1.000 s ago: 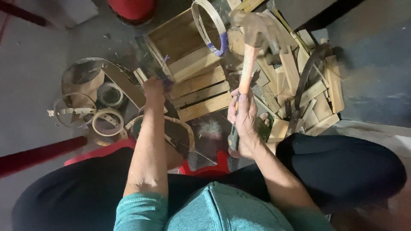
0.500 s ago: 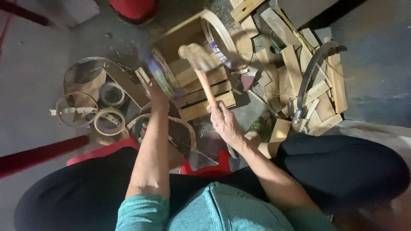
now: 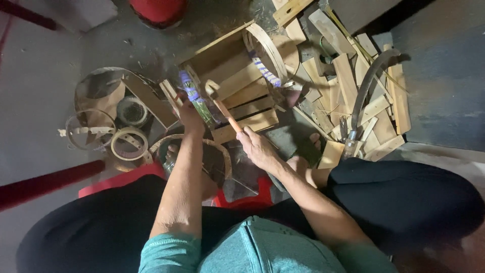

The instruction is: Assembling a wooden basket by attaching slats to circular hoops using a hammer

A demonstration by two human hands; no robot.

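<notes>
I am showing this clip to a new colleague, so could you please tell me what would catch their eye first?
At centre, the right hand grips a wooden-handled hammer whose head sits down at a wooden crate, while the left hand steadies a blurred strip beside it. A heap of wood offcuts lies at the right, and bamboo hoops lie on the floor at the left.

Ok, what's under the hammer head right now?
The hammer in the right hand comes down on a bamboo hoop that the left hand steadies on the wooden crate. The exact contact spot is blurred.
</notes>
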